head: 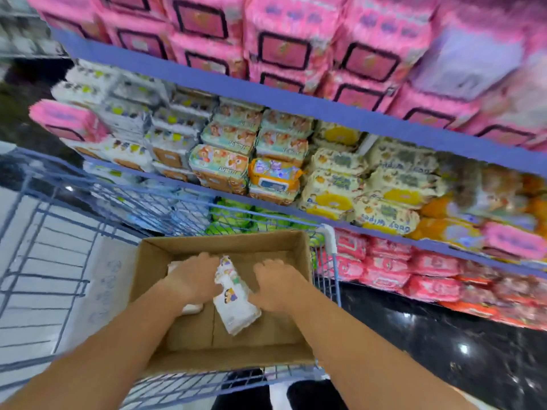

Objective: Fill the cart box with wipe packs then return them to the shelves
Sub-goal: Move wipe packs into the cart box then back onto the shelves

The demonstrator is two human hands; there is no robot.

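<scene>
An open cardboard box point(296, 241) sits in a blue wire cart point(53, 220). Both my hands reach down into it. A white wipe pack point(236, 306) with small cartoon prints stands on edge in the box between my hands. My left hand point(196, 276) is against its left side with fingers curled over it. My right hand point(276, 287) grips its right side. Another white pack point(192, 308) lies under my left wrist, mostly hidden. The frame is blurred.
Blue-edged shelves point(296, 105) to the right and ahead hold stacked wipe packs: pink ones on top, white, teal and yellow ones in the middle, red ones lower down. A dark glossy floor point(429, 350) lies at the lower right.
</scene>
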